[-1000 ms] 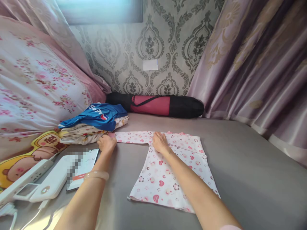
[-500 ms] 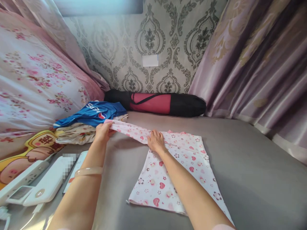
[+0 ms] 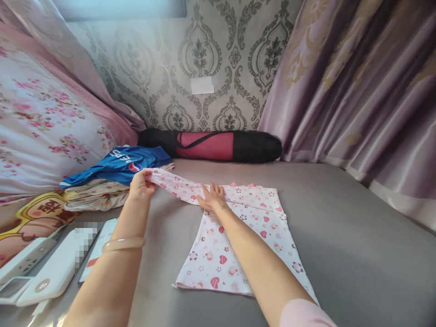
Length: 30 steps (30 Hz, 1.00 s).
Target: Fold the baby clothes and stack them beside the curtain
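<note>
Pinching the sleeve (image 3: 179, 185) tip beside the blue shirt (image 3: 117, 164), the left hand (image 3: 141, 184) could, I'd say, drag the printed top (image 3: 218, 254), near the middle of the grey sheet (image 3: 357, 254), askew by tugging if the right hand (image 3: 211, 199), fingers spread, presses too lightly.

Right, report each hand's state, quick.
Left hand: closed, holding the end of the printed sleeve.
Right hand: open, resting palm down on the printed garment.
</note>
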### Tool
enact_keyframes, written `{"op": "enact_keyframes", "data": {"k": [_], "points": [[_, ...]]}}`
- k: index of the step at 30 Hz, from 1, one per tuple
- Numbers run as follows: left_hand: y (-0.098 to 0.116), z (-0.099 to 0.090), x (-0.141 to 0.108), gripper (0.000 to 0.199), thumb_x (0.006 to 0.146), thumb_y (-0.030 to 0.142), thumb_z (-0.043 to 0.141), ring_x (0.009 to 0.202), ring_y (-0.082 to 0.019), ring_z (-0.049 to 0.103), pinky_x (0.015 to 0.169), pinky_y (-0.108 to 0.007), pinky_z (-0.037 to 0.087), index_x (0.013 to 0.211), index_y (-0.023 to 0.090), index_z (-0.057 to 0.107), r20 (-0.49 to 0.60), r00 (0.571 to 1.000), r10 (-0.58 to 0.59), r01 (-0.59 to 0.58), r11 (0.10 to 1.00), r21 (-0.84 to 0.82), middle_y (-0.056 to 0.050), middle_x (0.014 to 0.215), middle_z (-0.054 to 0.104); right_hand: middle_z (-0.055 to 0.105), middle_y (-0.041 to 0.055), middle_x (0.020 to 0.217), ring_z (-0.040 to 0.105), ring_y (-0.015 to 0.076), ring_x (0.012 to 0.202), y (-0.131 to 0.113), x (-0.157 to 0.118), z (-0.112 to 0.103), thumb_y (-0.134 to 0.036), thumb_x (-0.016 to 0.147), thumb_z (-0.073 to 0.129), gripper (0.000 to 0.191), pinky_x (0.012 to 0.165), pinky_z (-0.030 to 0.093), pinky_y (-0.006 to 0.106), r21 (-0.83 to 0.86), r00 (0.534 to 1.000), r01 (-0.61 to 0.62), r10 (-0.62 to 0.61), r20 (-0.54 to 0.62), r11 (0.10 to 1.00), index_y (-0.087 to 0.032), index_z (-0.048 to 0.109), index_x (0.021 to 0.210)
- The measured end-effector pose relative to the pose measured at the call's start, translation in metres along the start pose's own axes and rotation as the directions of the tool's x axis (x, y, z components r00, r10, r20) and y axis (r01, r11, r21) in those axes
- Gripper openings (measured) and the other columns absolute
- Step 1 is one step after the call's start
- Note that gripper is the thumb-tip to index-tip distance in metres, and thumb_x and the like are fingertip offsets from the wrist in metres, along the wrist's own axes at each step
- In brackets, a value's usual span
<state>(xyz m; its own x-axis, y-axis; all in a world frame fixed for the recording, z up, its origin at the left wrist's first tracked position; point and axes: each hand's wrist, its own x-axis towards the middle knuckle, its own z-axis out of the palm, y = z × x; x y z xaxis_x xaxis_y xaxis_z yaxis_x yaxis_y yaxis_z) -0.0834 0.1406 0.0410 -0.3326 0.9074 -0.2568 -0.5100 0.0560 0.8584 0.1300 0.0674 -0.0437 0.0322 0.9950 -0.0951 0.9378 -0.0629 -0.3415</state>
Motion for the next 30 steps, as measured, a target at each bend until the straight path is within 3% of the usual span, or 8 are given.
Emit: {"op": "enact_keyframes", "data": {"k": [4,7,13,15,19,22,25,30], "points": [[0.001,0.030,-0.028,0.022,0.055,0.001,0.052,0.055,-0.011,0.057,0.057,-0.024,0.053,0.067,0.018,0.045,-0.009,0.999,0.043,-0.043,0.999,0.001,0.004,0.060,0.053,0.033,0.0120,0.153,0.025,0.0220,0.142,0.018,-0.007,-0.022,-0.042,0.097,0.029,0.054,0.115,0.014,0.040,0.289,0.988,0.083,-0.041,-0.150,0.954,-0.018,0.039,0.145],[-0.007,0.058,-0.050,0.021,0.056,0.002,0.057,0.054,-0.010,0.055,0.056,-0.022,0.051,0.065,0.017,0.046,0.051,0.996,0.079,-0.080,0.997,0.007,0.005,0.058,0.050,0.055,0.0105,0.136,0.046,0.0192,0.128,0.044,-0.026,-0.041,-0.037,0.098,0.028,0.044,0.108,0.032,0.036,0.591,0.958,0.032,0.144,-0.248,0.806,-0.020,0.054,0.129],[-0.049,0.121,-0.112,0.016,0.067,0.015,0.064,0.063,-0.015,0.062,0.065,-0.030,0.054,0.070,0.017,0.048,0.248,0.964,0.093,-0.103,0.994,0.028,0.002,0.060,0.054,0.064,0.0209,0.114,0.068,0.0185,0.086,0.107,-0.073,-0.060,-0.044,0.099,0.029,0.046,0.081,0.052,0.034,0.971,0.929,-0.232,0.306,0.206,0.050,-0.010,0.050,0.123],[-0.067,0.135,-0.134,0.019,0.073,0.027,0.067,0.076,-0.018,0.066,0.075,-0.033,0.054,0.074,0.017,0.051,0.413,0.908,0.072,-0.108,0.992,0.064,-0.002,0.070,0.061,0.063,0.0231,0.116,0.068,0.0189,0.085,0.126,-0.081,-0.060,-0.048,0.099,0.029,0.050,0.081,0.053,0.034,0.974,0.921,-0.217,0.316,0.228,-0.071,-0.009,0.047,0.124],[-0.092,0.139,-0.147,0.049,0.087,0.062,0.045,0.128,-0.027,0.049,0.103,-0.040,0.041,0.097,0.017,0.062,0.724,0.682,-0.107,-0.159,0.944,0.289,-0.015,0.124,0.060,0.061,0.0221,0.117,0.068,0.0224,0.088,0.153,-0.082,-0.057,-0.063,0.094,0.017,0.066,0.080,0.053,0.041,0.944,0.900,-0.146,0.357,0.251,-0.296,-0.012,0.041,0.130],[-0.102,0.124,-0.127,0.058,0.094,0.061,0.025,0.139,-0.025,0.035,0.109,-0.041,0.033,0.113,0.018,0.058,0.633,0.769,-0.084,-0.231,0.888,0.398,-0.014,0.144,0.046,0.063,0.0192,0.114,0.067,0.0253,0.095,0.164,-0.080,-0.054,-0.071,0.090,0.011,0.075,0.082,0.052,0.046,0.922,0.915,-0.084,0.337,0.222,-0.379,-0.016,0.046,0.126],[-0.110,0.102,-0.102,0.051,0.095,0.049,0.025,0.128,-0.024,0.049,0.103,-0.039,0.040,0.117,0.015,0.055,0.530,0.846,-0.048,-0.291,0.792,0.536,-0.017,0.137,0.054,0.066,0.0176,0.105,0.066,0.0273,0.098,0.167,-0.080,-0.051,-0.070,0.090,0.015,0.070,0.083,0.051,0.050,0.921,0.921,-0.075,0.327,0.211,-0.381,-0.017,0.053,0.117],[-0.135,0.073,-0.080,0.039,0.084,0.023,0.040,0.114,-0.023,0.060,0.095,-0.035,0.046,0.118,0.012,0.056,0.508,0.861,0.005,-0.414,0.586,0.696,-0.016,0.121,0.064,0.069,0.0111,0.085,0.068,0.0223,0.082,0.167,-0.075,-0.051,-0.041,0.092,0.045,0.029,0.080,0.054,0.042,0.923,0.875,-0.052,0.429,0.226,-0.380,-0.017,0.057,0.099]]}}
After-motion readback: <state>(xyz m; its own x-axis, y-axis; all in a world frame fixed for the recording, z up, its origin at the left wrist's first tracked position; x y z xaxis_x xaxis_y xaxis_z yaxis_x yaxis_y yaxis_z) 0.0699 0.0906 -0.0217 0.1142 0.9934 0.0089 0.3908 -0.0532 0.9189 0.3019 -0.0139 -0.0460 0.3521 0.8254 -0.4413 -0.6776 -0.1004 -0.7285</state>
